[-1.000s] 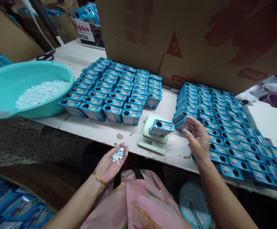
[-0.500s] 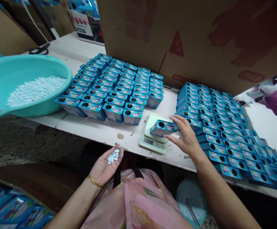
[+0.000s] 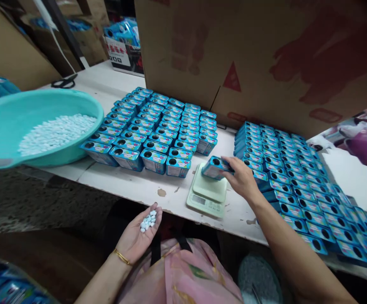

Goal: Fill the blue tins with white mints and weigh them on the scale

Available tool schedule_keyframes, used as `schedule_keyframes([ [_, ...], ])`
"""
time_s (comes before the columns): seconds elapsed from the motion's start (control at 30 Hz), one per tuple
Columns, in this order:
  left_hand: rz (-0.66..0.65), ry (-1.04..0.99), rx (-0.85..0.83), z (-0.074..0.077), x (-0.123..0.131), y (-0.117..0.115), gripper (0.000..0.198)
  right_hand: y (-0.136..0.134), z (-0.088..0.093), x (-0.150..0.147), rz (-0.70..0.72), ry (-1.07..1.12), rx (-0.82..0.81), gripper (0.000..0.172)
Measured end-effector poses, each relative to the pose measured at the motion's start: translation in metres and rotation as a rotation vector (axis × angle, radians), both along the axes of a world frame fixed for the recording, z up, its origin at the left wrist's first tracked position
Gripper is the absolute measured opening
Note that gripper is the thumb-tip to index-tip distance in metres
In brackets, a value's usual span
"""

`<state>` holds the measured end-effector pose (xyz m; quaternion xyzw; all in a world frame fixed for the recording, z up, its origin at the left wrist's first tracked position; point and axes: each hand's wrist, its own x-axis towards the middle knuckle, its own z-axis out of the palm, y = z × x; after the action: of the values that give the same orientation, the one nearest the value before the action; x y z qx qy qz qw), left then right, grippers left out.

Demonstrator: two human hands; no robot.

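Note:
My right hand (image 3: 242,179) grips a blue tin (image 3: 215,167) with a round hole in its top, lifted and tilted just above the small pale-green scale (image 3: 207,191). My left hand (image 3: 139,234) is cupped palm-up over my lap, holding a small heap of white-blue tablets (image 3: 147,220). A block of several open blue tins (image 3: 158,131) stands left of the scale. A larger block of tins (image 3: 297,169) lies to the right, under my right forearm.
A teal basin (image 3: 0,126) with white tablets sits at the table's left end. A big cardboard box (image 3: 259,55) stands behind the tins. Black scissors (image 3: 63,81) lie at the far left. More blue tins fill a box (image 3: 0,287) on the floor.
My right hand reached left to the tin on the scale, closed on it and lifted it off the platform. My left hand kept the tablets and hardly moved.

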<state>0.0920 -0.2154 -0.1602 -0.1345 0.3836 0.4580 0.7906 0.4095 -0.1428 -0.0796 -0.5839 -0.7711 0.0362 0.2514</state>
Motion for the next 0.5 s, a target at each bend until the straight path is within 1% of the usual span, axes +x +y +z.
schedule_keyframes([
  [0.07, -0.001, -0.004, 0.024, 0.001, -0.001, 0.0, 0.023, 0.029, -0.002, -0.006, -0.057, -0.007, 0.064, 0.041],
  [0.13, -0.001, 0.001, 0.034, 0.003, -0.001, 0.001, 0.023, 0.056, -0.005, -0.014, -0.094, -0.03, 0.091, 0.04],
  [0.2, 0.004, 0.013, 0.029, 0.006, -0.001, 0.0, 0.023, 0.075, -0.011, -0.022, -0.108, -0.051, 0.095, 0.037],
  [0.23, 0.007, 0.02, 0.026, 0.007, -0.001, 0.0, 0.023, 0.08, -0.014, -0.024, -0.114, -0.054, 0.099, 0.035],
  [0.3, 0.01, 0.036, 0.029, 0.008, -0.002, -0.001, 0.023, 0.079, -0.02, -0.024, -0.119, -0.059, 0.11, 0.029],
  [0.4, -0.002, 0.051, 0.037, 0.007, 0.0, -0.001, 0.023, 0.056, -0.028, -0.023, -0.039, -0.115, 0.086, 0.026],
  [0.43, -0.008, 0.051, 0.03, 0.006, 0.003, -0.001, 0.022, 0.046, -0.031, -0.024, 0.013, -0.143, 0.063, 0.028],
  [0.5, -0.027, 0.051, 0.011, 0.006, 0.01, 0.001, 0.021, 0.026, -0.038, -0.032, 0.126, -0.223, -0.005, 0.039],
])
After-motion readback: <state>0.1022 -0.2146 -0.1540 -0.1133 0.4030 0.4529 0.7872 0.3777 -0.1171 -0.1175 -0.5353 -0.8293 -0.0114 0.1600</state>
